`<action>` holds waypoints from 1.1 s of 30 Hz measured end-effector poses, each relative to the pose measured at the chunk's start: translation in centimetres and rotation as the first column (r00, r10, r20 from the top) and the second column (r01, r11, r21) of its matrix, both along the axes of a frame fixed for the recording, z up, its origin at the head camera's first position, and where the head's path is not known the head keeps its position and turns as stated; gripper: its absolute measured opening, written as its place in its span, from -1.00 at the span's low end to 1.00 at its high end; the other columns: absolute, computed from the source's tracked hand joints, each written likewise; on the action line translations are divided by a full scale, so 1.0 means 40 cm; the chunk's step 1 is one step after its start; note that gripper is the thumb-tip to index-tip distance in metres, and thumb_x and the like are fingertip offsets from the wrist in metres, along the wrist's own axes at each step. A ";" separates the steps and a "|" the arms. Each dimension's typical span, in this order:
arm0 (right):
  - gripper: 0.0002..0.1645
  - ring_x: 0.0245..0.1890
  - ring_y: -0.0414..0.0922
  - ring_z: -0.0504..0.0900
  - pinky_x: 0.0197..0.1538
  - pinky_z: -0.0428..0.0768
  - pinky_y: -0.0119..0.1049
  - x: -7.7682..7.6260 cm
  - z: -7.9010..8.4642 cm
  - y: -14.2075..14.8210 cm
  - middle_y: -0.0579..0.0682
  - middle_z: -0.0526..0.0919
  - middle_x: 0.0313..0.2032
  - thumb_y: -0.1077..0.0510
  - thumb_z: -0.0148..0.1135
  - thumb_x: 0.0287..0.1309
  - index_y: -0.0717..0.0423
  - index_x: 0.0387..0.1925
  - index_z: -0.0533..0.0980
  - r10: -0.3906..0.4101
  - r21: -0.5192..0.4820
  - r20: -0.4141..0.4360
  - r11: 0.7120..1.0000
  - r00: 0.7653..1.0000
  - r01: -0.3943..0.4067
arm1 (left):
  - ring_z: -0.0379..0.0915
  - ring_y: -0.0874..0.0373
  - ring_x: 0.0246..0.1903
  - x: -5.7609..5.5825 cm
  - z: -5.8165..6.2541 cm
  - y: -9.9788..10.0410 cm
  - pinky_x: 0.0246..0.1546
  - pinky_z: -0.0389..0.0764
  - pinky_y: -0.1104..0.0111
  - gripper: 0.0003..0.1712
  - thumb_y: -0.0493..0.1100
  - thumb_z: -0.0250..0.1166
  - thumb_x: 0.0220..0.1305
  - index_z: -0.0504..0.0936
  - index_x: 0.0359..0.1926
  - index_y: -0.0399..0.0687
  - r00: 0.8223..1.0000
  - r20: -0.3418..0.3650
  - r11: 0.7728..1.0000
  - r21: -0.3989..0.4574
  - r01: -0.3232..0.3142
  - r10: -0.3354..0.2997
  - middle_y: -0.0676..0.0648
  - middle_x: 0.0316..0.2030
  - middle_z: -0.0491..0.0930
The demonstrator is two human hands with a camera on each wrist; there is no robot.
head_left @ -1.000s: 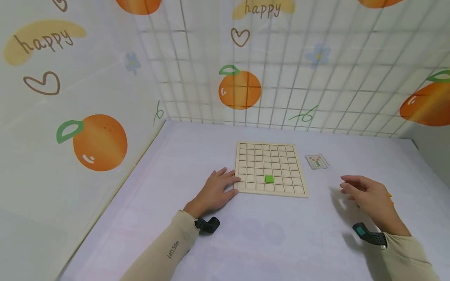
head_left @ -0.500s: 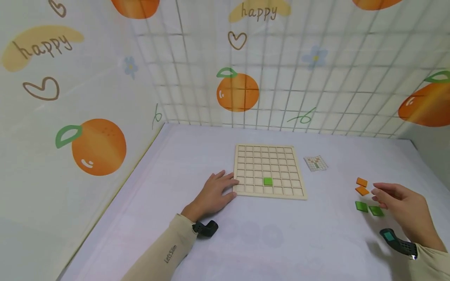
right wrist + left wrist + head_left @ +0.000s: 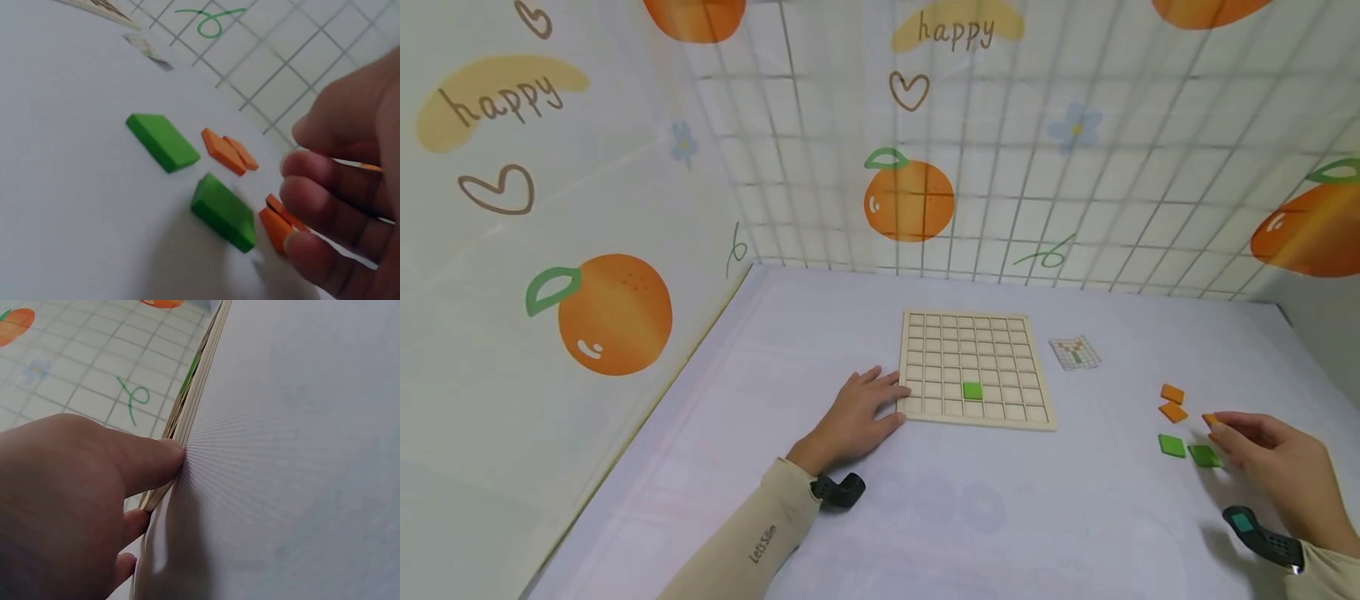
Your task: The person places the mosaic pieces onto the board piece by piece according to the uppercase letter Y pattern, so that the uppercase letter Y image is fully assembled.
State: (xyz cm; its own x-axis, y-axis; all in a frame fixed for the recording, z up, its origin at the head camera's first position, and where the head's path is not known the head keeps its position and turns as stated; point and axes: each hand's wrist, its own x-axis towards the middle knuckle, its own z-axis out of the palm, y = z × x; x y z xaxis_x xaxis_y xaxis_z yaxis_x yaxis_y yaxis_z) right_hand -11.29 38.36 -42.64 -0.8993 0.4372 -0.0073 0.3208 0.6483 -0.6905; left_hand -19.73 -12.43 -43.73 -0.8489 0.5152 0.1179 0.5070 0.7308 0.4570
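A pale wooden grid board (image 3: pixel 1015 362) lies on the table with one green square tile (image 3: pixel 972 391) in a cell near its front. At the board's left edge rests my left hand (image 3: pixel 856 417), fingers spread, thumb tip against the side of the board (image 3: pixel 199 381) in the left wrist view. My right hand (image 3: pixel 1281 462) hovers low at the right with fingers loosely bent. Its fingertips are right at orange tiles (image 3: pixel 275 231), partly hidden behind them. Nothing shows between thumb and forefinger. Nearby lie two green tiles (image 3: pixel 164 142) and two more orange tiles (image 3: pixel 224 152).
A small card (image 3: pixel 1077 352) with a printed grid pattern lies to the right of the board. Behind the table stands a white wall sheet (image 3: pixel 985 233) with printed oranges and a grid; another printed wall (image 3: pixel 625 450) rises at the left.
My right hand has moved right, away from the board's side, then slightly down to the tiles, uncovering orange and green ones. The left hand stays at the board's edge.
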 end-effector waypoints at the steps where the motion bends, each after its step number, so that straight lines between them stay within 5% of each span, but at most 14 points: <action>1: -0.34 -0.32 -0.06 0.47 -0.50 0.48 -0.52 0.000 0.000 0.000 0.40 0.51 0.09 -0.04 0.10 0.47 0.43 0.29 0.36 -0.002 0.016 0.015 1.000 1.000 0.001 | -0.03 -0.10 0.50 0.000 0.000 0.000 0.46 -0.12 -0.10 -0.51 0.03 0.23 0.43 0.54 0.32 0.06 1.000 0.001 1.000 0.000 0.000 0.000 -0.07 0.43 0.31; 10: -0.27 -0.08 0.21 0.39 -0.39 0.40 -0.42 -0.005 -0.018 0.015 0.48 0.42 0.15 -0.09 0.11 0.46 0.47 0.31 0.31 0.021 0.020 0.108 1.000 0.994 -0.023 | -0.03 -0.09 0.50 0.000 0.005 -0.006 0.46 -0.11 -0.10 -0.51 0.04 0.22 0.44 0.54 0.33 0.08 1.000 -0.017 1.000 -0.021 -0.005 0.004 -0.07 0.43 0.31; 15: -0.34 0.03 0.32 0.38 -0.15 0.59 0.02 0.001 -0.046 0.027 0.49 0.42 0.17 -0.02 0.11 0.47 0.47 0.28 0.33 0.055 0.043 0.138 0.997 0.989 -0.062 | -0.03 -0.08 0.50 0.003 0.002 -0.009 0.46 -0.11 -0.09 -0.51 0.04 0.22 0.44 0.54 0.33 0.08 1.000 -0.012 1.000 -0.026 -0.005 0.004 -0.06 0.43 0.31; 18: -0.37 0.12 0.39 0.32 0.03 0.51 0.32 0.005 -0.053 0.028 0.51 0.40 0.19 0.03 0.10 0.46 0.48 0.29 0.33 0.066 0.031 0.154 0.997 0.986 -0.072 | -0.02 -0.10 0.50 0.005 -0.002 -0.009 0.46 -0.11 -0.10 -0.51 0.03 0.22 0.43 0.54 0.32 0.07 1.000 -0.012 1.000 -0.017 0.002 -0.002 -0.07 0.43 0.31; 33: -0.49 0.03 0.40 0.39 -0.02 0.53 0.30 -0.003 -0.058 0.038 0.50 0.45 0.11 0.24 0.15 0.38 0.47 0.24 0.37 0.140 0.079 0.151 0.985 0.979 -0.153 | -0.06 -0.06 0.51 -0.003 -0.016 -0.003 0.47 -0.13 -0.08 -0.50 0.06 0.20 0.45 0.52 0.35 0.12 1.000 -0.014 0.999 -0.032 -0.006 0.005 -0.01 0.45 0.27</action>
